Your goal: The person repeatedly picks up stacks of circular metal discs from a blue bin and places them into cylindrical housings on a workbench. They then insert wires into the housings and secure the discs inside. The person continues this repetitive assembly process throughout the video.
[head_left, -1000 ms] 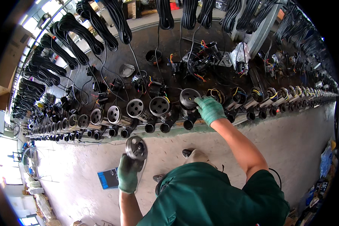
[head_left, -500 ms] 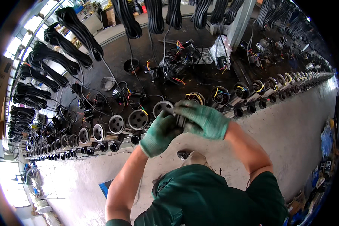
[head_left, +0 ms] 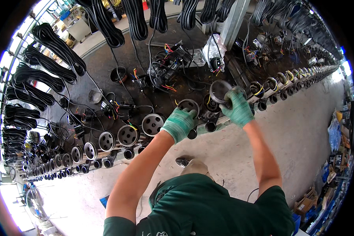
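Note:
My right hand [head_left: 238, 107], in a green knit glove, grips a round dark cap [head_left: 220, 91] by its edge. The cap is tilted above the row of housings, next to an open black housing [head_left: 211, 104] with yellow wire inside. My left hand [head_left: 178, 125], gloved alike, has its fingers closed over the near rim of a round black housing [head_left: 189, 107] in the row. The left fingertips are partly hidden at that rim. Just left of this hand stands another housing with a holed round face [head_left: 152, 124].
Similar housings line the curved bench edge both ways, with short black tubes [head_left: 211, 126] below. Wired motor parts [head_left: 161, 72] lie on the dark bench [head_left: 118, 55]. Coiled black cables [head_left: 135, 19] hang above, their leads reaching down. A metal post [head_left: 235, 23] rises at the back.
My hands were together around a dark part and have moved apart. The right now holds the cap farther right; the left has come to a housing rim. The view has shifted.

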